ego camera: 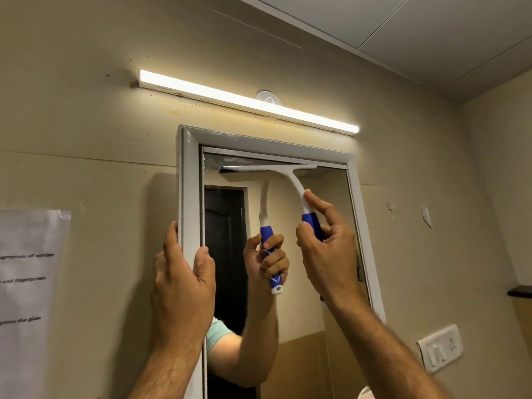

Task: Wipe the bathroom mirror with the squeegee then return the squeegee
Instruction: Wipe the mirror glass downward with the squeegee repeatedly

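Observation:
The bathroom mirror (pixel 334 254) hangs on the wall in a pale grey frame (pixel 188 180). A white squeegee (pixel 290 175) with a blue grip has its blade pressed flat against the glass at the very top, just under the frame's upper edge. My right hand (pixel 328 254) is closed around the blue handle, forefinger stretched up along the white neck. My left hand (pixel 184 280) clasps the frame's left side, thumb on the front, fingers behind. The glass reflects the squeegee, my hand and a dark door.
A lit tube light (pixel 247 100) runs above the mirror. A printed paper sheet (pixel 28 283) is taped to the wall at left. A white switch plate (pixel 440 347) and a small dark shelf (pixel 519 292) sit on the wall at right.

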`<state>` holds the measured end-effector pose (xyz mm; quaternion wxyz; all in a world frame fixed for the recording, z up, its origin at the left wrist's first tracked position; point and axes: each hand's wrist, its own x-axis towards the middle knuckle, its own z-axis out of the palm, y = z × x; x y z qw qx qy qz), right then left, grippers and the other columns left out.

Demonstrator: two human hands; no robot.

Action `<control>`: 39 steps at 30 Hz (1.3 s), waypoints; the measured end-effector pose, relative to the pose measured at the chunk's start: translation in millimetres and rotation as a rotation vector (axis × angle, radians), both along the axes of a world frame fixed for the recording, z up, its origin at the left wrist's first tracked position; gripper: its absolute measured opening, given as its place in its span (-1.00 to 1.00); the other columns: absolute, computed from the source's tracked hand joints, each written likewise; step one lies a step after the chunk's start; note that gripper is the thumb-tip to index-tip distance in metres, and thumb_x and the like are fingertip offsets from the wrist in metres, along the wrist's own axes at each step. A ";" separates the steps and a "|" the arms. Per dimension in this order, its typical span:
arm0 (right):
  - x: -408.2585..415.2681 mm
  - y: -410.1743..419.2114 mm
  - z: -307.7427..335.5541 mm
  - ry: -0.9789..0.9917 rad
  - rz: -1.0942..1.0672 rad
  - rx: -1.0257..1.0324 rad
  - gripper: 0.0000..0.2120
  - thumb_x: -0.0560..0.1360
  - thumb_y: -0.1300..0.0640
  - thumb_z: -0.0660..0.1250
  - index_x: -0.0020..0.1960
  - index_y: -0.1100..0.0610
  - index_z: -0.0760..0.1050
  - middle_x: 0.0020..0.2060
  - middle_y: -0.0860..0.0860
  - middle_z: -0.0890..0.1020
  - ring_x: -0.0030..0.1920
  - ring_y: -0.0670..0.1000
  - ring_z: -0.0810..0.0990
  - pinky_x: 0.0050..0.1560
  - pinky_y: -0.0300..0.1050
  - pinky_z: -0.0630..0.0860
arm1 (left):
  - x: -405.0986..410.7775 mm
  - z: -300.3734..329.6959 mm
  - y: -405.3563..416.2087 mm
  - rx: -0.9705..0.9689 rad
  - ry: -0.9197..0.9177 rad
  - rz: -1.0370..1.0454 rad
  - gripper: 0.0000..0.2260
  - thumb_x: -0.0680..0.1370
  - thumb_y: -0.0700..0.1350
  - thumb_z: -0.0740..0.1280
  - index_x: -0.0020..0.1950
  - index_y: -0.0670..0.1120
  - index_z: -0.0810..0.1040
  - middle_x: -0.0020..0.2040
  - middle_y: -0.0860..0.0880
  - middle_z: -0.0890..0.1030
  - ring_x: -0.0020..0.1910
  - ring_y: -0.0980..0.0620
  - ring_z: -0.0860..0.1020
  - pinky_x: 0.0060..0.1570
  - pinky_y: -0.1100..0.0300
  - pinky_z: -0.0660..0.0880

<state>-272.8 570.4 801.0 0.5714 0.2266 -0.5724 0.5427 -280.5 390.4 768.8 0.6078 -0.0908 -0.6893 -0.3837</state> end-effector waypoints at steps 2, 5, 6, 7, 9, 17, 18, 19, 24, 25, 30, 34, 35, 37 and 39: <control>-2.7 6.3 -2.3 -0.009 -0.002 0.009 -0.51 0.54 0.22 0.33 0.19 -0.35 0.35 0.15 -0.27 0.54 -0.16 -0.07 0.64 -0.13 -0.24 0.66 | 0.1 0.8 0.6 -0.003 -0.001 0.004 -0.47 0.62 -0.02 0.20 0.55 -0.08 0.13 0.42 -0.24 0.38 0.29 -0.27 0.45 0.09 -0.02 0.45; -10.6 23.9 -3.9 -0.032 -0.012 -0.051 -0.55 0.54 0.21 0.32 0.25 -0.28 0.38 0.17 -0.06 0.60 -0.14 0.00 0.65 -0.15 -0.13 0.68 | -0.2 1.6 0.0 0.002 -0.005 0.005 -0.49 0.62 -0.03 0.19 0.54 -0.08 0.15 0.40 -0.24 0.39 0.30 -0.28 0.43 0.17 -0.12 0.44; -13.0 32.2 -3.4 -0.042 -0.015 -0.082 -0.56 0.55 0.21 0.31 0.26 -0.26 0.39 0.18 0.04 0.61 -0.12 0.02 0.65 -0.14 -0.06 0.69 | -1.0 1.3 -0.4 0.004 -0.007 0.000 -0.49 0.61 -0.03 0.19 0.54 -0.07 0.15 0.40 -0.23 0.39 0.30 -0.28 0.43 0.18 -0.12 0.43; -14.2 40.5 -2.7 -0.050 -0.022 -0.102 -0.56 0.55 0.21 0.30 0.28 -0.24 0.39 0.19 0.10 0.60 -0.08 0.08 0.65 -0.10 0.03 0.69 | -1.3 0.9 -0.9 0.006 -0.008 -0.003 -0.49 0.61 -0.01 0.18 0.54 -0.05 0.15 0.40 -0.22 0.40 0.30 -0.28 0.44 0.18 -0.13 0.43; -14.4 55.0 -0.8 -0.064 -0.047 -0.100 -0.56 0.55 0.21 0.30 0.27 -0.25 0.39 0.21 0.12 0.59 0.00 0.15 0.65 -0.04 0.16 0.67 | -1.2 0.3 -0.6 0.006 -0.010 0.002 -0.49 0.60 0.00 0.17 0.53 -0.03 0.15 0.38 -0.22 0.41 0.28 -0.28 0.45 0.17 -0.14 0.45; -3.9 78.3 -3.6 -0.142 0.011 -0.044 -0.58 0.56 0.19 0.29 0.28 -0.24 0.39 0.18 0.21 0.59 -0.17 0.00 0.60 -0.18 -0.07 0.65 | 2.6 -1.5 5.6 0.048 -0.034 0.058 -0.49 0.62 -0.04 0.21 0.55 -0.07 0.16 0.42 -0.25 0.37 0.31 -0.32 0.40 0.21 -0.17 0.39; -0.4 79.0 -14.3 -0.171 0.030 -0.044 -0.58 0.56 0.21 0.29 0.28 -0.22 0.40 0.16 0.20 0.59 -0.25 -0.07 0.59 -0.27 -0.19 0.62 | 2.5 -1.2 6.0 0.053 -0.037 0.057 -0.49 0.62 -0.04 0.21 0.55 -0.07 0.15 0.42 -0.25 0.37 0.33 -0.32 0.39 0.22 -0.17 0.39; 2.5 79.1 -28.2 -0.201 0.056 -0.047 -0.57 0.55 0.24 0.29 0.28 -0.20 0.42 0.15 0.20 0.59 -0.32 -0.09 0.59 -0.32 -0.27 0.57 | 2.6 -0.9 6.2 0.056 -0.040 0.055 -0.49 0.62 -0.04 0.21 0.55 -0.07 0.15 0.42 -0.24 0.36 0.33 -0.31 0.39 0.23 -0.17 0.38; 25.1 70.9 -93.9 -0.299 0.200 -0.088 -0.50 0.48 0.38 0.36 0.16 -0.20 0.51 0.06 0.05 0.62 -0.18 -0.01 0.66 -0.28 -0.30 0.59 | 3.7 0.0 7.3 0.061 -0.038 0.068 -0.50 0.62 -0.02 0.19 0.54 -0.07 0.17 0.42 -0.23 0.37 0.33 -0.31 0.39 0.23 -0.18 0.38; 28.2 67.3 -93.8 -0.287 0.233 -0.094 -0.50 0.48 0.41 0.35 0.14 -0.18 0.51 0.03 -0.02 0.65 -0.17 -0.02 0.68 -0.28 -0.32 0.59 | 3.1 -0.5 6.8 0.059 -0.042 0.068 -0.50 0.62 -0.02 0.19 0.54 -0.07 0.17 0.43 -0.23 0.37 0.34 -0.30 0.39 0.24 -0.18 0.38; 35.5 35.0 -34.8 -0.159 0.326 0.035 -0.53 0.55 0.36 0.27 0.20 -0.20 0.41 -0.21 -0.47 0.61 -0.23 -0.26 0.65 -0.34 -0.39 0.54 | 4.6 -0.9 7.2 0.060 -0.052 0.071 -0.49 0.62 -0.03 0.19 0.55 -0.08 0.16 0.43 -0.22 0.36 0.35 -0.27 0.38 0.26 -0.12 0.38; 25.3 -3.3 6.1 -0.091 0.328 0.032 -0.58 0.58 0.23 0.27 0.33 -0.17 0.41 -0.15 -0.46 0.59 -0.22 -0.14 0.67 -0.31 -0.32 0.59 | 7.0 0.7 8.1 0.044 -0.047 0.068 -0.48 0.63 -0.03 0.19 0.56 -0.07 0.14 0.47 -0.19 0.34 0.39 -0.21 0.37 0.29 -0.06 0.37; 21.9 -14.1 9.3 -0.092 0.339 0.008 -0.57 0.57 0.19 0.28 0.35 -0.18 0.41 -0.08 -0.33 0.63 -0.22 -0.05 0.68 -0.28 -0.23 0.64 | 6.8 1.2 7.5 0.044 -0.041 0.065 -0.48 0.63 -0.03 0.20 0.55 -0.07 0.14 0.47 -0.19 0.34 0.40 -0.20 0.37 0.29 -0.04 0.36; 15.3 -32.0 5.9 -0.098 0.369 -0.028 -0.54 0.55 0.12 0.27 0.37 -0.28 0.37 0.11 -0.03 0.64 -0.15 0.09 0.69 -0.19 0.00 0.69 | 5.2 1.7 6.6 0.049 -0.029 0.057 -0.49 0.62 -0.05 0.21 0.55 -0.08 0.16 0.46 -0.19 0.35 0.40 -0.20 0.38 0.29 -0.02 0.37; 10.0 -41.6 -4.2 -0.090 0.385 -0.050 -0.51 0.52 0.07 0.28 0.37 -0.34 0.34 0.20 0.08 0.60 -0.05 0.17 0.67 -0.13 0.10 0.69 | 4.3 0.9 5.7 0.050 -0.013 0.049 -0.49 0.62 -0.05 0.21 0.55 -0.06 0.17 0.44 -0.18 0.38 0.38 -0.19 0.40 0.26 0.00 0.39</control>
